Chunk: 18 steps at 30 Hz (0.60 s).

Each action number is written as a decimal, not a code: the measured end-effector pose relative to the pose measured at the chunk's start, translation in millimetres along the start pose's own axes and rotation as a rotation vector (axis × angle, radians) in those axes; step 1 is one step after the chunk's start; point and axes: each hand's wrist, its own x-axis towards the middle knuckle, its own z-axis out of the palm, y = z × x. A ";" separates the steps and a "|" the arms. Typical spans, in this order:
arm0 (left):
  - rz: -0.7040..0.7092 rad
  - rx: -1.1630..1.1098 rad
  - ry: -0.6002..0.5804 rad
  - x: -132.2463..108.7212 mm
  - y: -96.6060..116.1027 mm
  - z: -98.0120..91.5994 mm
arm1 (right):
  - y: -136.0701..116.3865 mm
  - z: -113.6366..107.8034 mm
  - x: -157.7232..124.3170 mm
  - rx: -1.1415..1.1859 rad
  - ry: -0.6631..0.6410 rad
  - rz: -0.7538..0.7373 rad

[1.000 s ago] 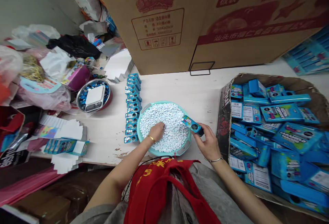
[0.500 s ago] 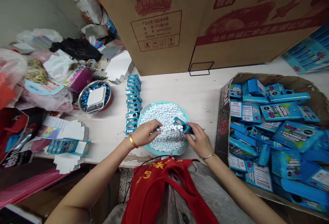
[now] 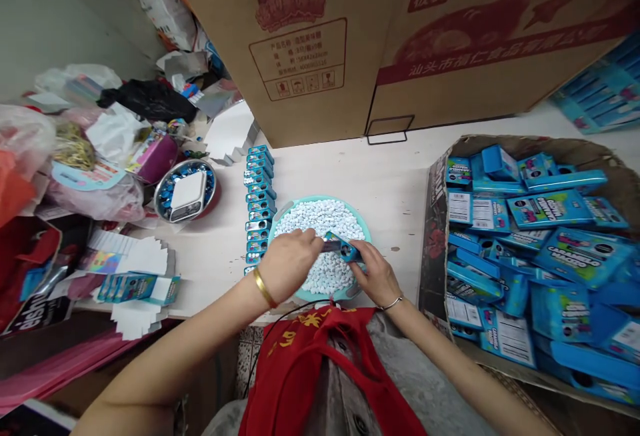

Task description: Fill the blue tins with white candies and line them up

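My right hand [image 3: 374,273] grips a small blue candy box [image 3: 349,249] by its right end, tilted above a round turquoise basin [image 3: 369,221]. White candies [image 3: 325,213] fill the basin. My left hand [image 3: 293,259], with a gold bracelet at the wrist, is at the box's left end with its fingers closed. A dark strip shows between those fingers and the box; whether it belongs to the box, I cannot tell. The left fingertips are partly hidden. Left of the basin stands a row of similar small blue boxes [image 3: 260,189], some with white candies showing in their openings.
On the right, an open carton [image 3: 433,249] holds many blue boxes. A large cardboard box [image 3: 310,116] stands behind the basin. To the left are a metal bowl [image 3: 215,189] with a white scale [image 3: 189,195], folded white card [image 3: 145,253] and piled plastic bags [image 3: 95,199].
My left hand has moved right from the candies to the box's left end, and its fingers have closed. The box in my right hand has shifted slightly left.
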 end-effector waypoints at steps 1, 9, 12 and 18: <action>-0.041 -0.029 0.020 -0.2 -11.3 12.3 | 1.7 -2.9 -0.7 0.006 0.007 0.020; -0.173 -0.435 -0.046 36.7 -38.9 167.7 | 17.8 -32.2 -3.9 -0.017 0.095 0.148; -0.135 -0.557 0.009 61.7 -10.9 196.0 | 19.8 -36.7 -3.8 -0.046 0.114 0.169; -0.050 -0.740 0.107 64.2 -7.7 199.0 | 19.0 -36.7 -3.5 -0.030 0.158 0.228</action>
